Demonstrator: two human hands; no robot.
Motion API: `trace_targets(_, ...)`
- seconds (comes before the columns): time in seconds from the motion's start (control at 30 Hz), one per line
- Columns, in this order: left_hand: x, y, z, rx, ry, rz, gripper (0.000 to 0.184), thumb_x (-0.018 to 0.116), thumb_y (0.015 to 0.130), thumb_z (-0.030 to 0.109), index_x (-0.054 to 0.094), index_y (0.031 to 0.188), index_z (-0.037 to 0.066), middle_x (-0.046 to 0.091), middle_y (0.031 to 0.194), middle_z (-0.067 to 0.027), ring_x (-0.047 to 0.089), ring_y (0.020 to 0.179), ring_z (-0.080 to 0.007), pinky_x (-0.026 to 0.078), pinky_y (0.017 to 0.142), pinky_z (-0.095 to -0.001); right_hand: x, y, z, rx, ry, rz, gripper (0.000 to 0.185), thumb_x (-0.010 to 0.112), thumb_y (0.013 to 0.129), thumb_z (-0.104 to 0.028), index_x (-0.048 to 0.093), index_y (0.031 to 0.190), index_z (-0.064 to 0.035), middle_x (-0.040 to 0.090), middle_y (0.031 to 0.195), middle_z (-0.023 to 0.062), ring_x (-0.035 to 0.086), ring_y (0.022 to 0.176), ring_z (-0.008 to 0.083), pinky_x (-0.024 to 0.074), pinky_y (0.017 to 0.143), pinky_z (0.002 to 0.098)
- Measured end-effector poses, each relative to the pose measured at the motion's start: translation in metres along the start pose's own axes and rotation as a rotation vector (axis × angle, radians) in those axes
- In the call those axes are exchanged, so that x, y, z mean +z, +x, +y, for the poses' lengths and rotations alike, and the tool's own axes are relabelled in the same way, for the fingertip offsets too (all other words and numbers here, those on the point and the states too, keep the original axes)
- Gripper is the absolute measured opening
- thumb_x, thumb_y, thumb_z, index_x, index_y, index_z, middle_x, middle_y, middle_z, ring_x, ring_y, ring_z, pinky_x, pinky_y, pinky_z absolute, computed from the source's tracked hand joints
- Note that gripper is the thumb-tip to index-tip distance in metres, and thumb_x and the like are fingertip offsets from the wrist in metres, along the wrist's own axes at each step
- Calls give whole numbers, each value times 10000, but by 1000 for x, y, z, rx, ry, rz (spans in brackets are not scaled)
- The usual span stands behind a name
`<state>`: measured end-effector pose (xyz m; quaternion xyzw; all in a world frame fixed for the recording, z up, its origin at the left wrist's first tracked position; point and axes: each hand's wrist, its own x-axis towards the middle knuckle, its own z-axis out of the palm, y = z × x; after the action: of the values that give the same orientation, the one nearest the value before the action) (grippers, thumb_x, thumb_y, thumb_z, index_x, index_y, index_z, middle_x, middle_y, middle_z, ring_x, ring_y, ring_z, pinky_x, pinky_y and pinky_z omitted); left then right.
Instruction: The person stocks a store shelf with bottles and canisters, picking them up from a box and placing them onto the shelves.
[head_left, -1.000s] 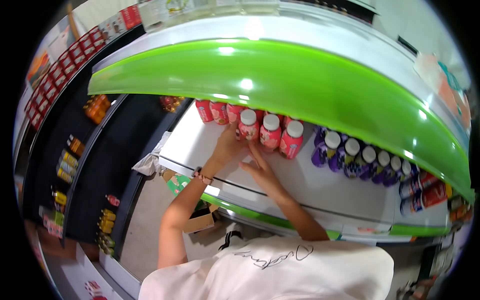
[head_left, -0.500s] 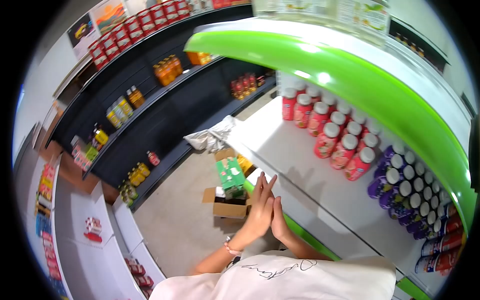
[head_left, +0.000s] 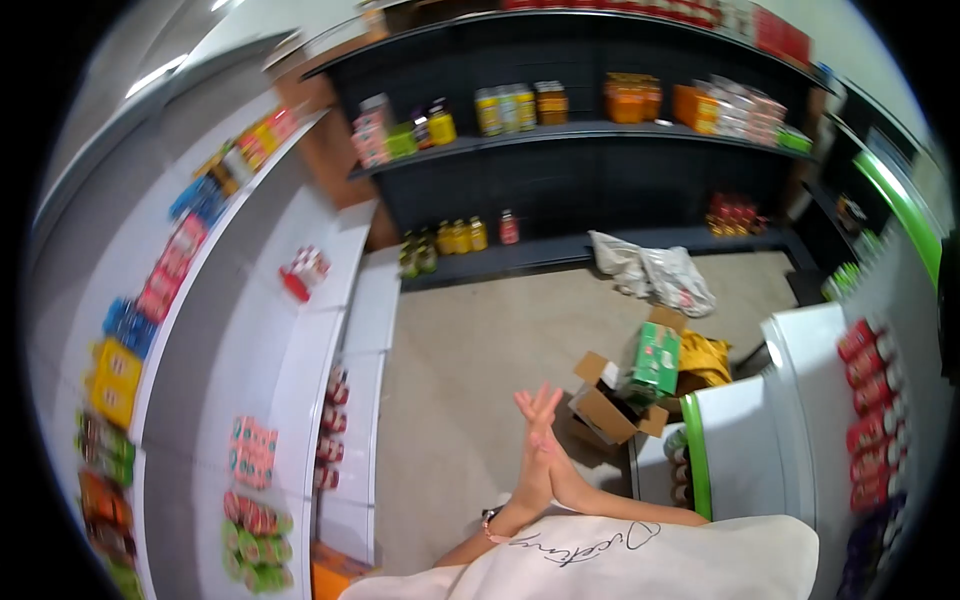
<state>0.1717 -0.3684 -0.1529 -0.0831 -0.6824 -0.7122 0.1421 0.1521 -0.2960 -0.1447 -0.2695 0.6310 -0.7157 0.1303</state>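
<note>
My left hand (head_left: 531, 480) and my right hand (head_left: 566, 478) meet in front of my white shirt (head_left: 640, 555), touching along the palms. The fingers of both are stretched out, with some spread at the top, and nothing shows between them. A dark band and a light bracelet (head_left: 493, 522) circle my left wrist. Closest to the hands is an open cardboard box (head_left: 604, 416) on the floor, beyond and to the right, with a green carton (head_left: 655, 360) at it. The hands touch neither.
White shelves (head_left: 240, 200) with packaged goods run along the left. A black shelf unit (head_left: 560, 185) with bottles and packs stands at the back. White bags (head_left: 660, 275) and a yellow bag (head_left: 704, 358) lie on the floor. A green-edged display (head_left: 750, 440) is at right, near red bottles (head_left: 872, 430).
My view has swung left, so the green-edged display has moved to the right edge and the left shelves show more. My hands stay together, fingers now more spread at the tips.
</note>
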Motion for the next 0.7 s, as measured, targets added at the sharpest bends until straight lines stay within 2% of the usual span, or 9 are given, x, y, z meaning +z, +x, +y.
trace_targets(0.07, -33, -7, 5, -3, -33, 142, 653, 258, 957, 494, 277, 1434, 49, 198, 1516, -143, 161, 1400, -327, 161, 1115, -496, 29, 12, 16, 22, 152, -229, 536, 234, 1013, -324, 173, 1472, -53, 155, 1538, 116, 33, 1433, 273, 18, 1142, 409)
trace_targets(0.1, -48, -11, 4, 6, -14, 183, 653, 258, 957, 494, 277, 1434, 49, 198, 1516, -143, 161, 1400, -327, 161, 1115, -496, 41, 18, 19, 20, 84, -299, 522, 256, 1016, -285, 166, 1473, -47, 166, 1536, 115, 77, 1429, 268, 71, 1142, 389)
trace_targets(0.13, -61, -17, 3, -20, -53, 278, 642, 264, 953, 476, 281, 1433, 50, 205, 1513, -140, 176, 1394, -329, 178, 1107, -507, 52, 24, 21, 17, 96, -343, 522, 256, 1016, -285, 166, 1473, -47, 166, 1536, 115, 77, 1429, 268, 71, 1142, 389)
trace_targets(0.27, -92, -30, -12, -64, -91, 522, 623, 279, 944, 440, 284, 1433, 54, 220, 1507, -137, 186, 1388, -340, 204, 1095, -527, 83, 38, 22, 230, 180, -465, 529, 265, 1017, -293, 164, 1472, -41, 162, 1535, 122, 104, 1424, 275, 95, 1139, 374)
trace_targets(0.4, -110, -23, -23, -117, 19, 612, 637, 287, 943, 459, 276, 1437, 58, 211, 1512, -130, 183, 1388, -344, 203, 1097, -528, 89, 66, 40, 345, 170, -612, 535, 263, 1020, -313, 157, 1476, -53, 161, 1534, 127, 142, 1415, 274, 130, 1132, 353)
trace_targets(0.53, -145, -2, -39, -183, -27, 699, 649, 296, 947, 481, 254, 1445, 67, 183, 1523, -105, 162, 1396, -338, 192, 1104, -524, 96, 112, 62, 445, 170, -755, 543, 254, 1025, -340, 145, 1481, -67, 181, 1524, 135, 172, 1407, 257, 164, 1122, 329)
trace_targets(0.6, -163, 15, -50, -197, -34, 754, 648, 299, 950, 483, 248, 1447, 72, 170, 1527, -97, 159, 1398, -334, 191, 1106, -521, 99, 141, 81, 375, 130, -904, 554, 250, 1025, -362, 141, 1482, -69, 199, 1517, 132, 188, 1401, 245, 176, 1117, 325)
trace_targets(0.67, -182, 33, -58, -233, -88, 839, 628, 294, 958, 472, 248, 1448, 81, 155, 1531, -91, 144, 1404, -333, 203, 1105, -515, 104, 173, 82, 506, 134, -964, 560, 268, 1021, -365, 149, 1480, -67, 216, 1512, 132, 210, 1395, 247, 176, 1117, 318)
trace_targets(0.7, -190, 43, -56, -231, -83, 869, 628, 294, 958, 472, 248, 1448, 81, 155, 1531, -91, 144, 1404, -333, 203, 1105, -515, 107, 191, 75, 469, 134, -980, 558, 274, 1020, -363, 156, 1480, -71, 232, 1507, 125, 228, 1387, 245, 187, 1114, 317)
